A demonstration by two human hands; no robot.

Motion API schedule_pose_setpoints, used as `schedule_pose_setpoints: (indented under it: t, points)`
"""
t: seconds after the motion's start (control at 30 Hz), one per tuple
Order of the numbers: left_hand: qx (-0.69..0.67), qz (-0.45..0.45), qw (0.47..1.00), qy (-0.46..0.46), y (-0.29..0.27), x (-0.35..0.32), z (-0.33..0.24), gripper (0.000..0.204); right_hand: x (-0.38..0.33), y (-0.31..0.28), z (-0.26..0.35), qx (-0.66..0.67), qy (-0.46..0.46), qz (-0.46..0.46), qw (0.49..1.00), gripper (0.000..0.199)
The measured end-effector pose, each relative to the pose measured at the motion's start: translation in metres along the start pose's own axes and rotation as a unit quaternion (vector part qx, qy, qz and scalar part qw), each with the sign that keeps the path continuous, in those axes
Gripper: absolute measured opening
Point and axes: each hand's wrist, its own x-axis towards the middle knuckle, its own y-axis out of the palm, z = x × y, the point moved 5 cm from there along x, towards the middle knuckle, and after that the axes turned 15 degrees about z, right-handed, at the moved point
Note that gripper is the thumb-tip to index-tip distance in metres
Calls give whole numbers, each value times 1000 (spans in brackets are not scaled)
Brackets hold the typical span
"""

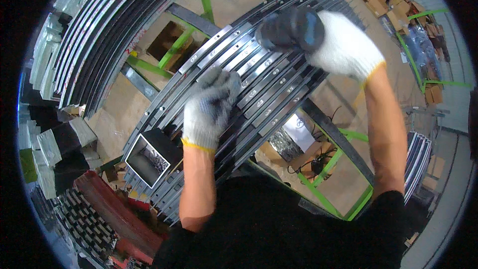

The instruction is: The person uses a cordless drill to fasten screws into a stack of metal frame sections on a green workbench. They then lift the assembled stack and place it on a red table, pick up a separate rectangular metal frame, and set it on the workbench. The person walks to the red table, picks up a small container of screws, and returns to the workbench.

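Observation:
My right hand (346, 45), in a white knit glove, grips a black cordless drill (291, 29) with blue marks, seen from above and slightly blurred. The drill is over the far right part of a row of long dark metal profiles (259, 102). Their bit end is hidden. Bright metal plates with small holes (244, 56) sit along the profiles. My left hand (209, 104), gloved with a greyed palm side, rests over the profiles with its fingers curled closed. Whatever its fingertips pinch, if anything, is too small to make out.
A square black box (148, 162) holding small screws stands on the profiles at the left. Green-framed supports (321, 197) carry the profiles. More curved profiles (107, 25) lie stacked at the far left. Cardboard boxes (388, 7) are piled far right; red profiles (117, 209) lie near left.

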Motion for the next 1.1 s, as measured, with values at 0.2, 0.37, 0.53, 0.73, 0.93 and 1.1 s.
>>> schedule_pose_setpoints:
  t: [0.2, 0.37, 0.53, 0.73, 0.93, 1.1]
  points:
    - [20, -2, 996, -88, 30, -51, 50, 27, -114, 54, -12, 176, -145, -110, 968, 44]
    - [529, 94, 793, -286, 24, -96, 101, 30, -199, 138, -41, 392, 7, -89, 916, 57]
    - [413, 163, 797, -410, 7, -137, 165, 23, -257, 199, -49, 444, 70, -135, 883, 57]
    - [414, 184, 824, -340, 14, -125, 160, 25, -294, 231, -49, 485, 102, -124, 860, 50]
    - [228, 132, 909, -322, 38, -120, 125, 37, -301, 222, -30, 404, 85, -148, 899, 49]
    - [240, 96, 930, -262, 35, -111, 96, 36, -291, 209, -12, 358, 34, -172, 917, 49]
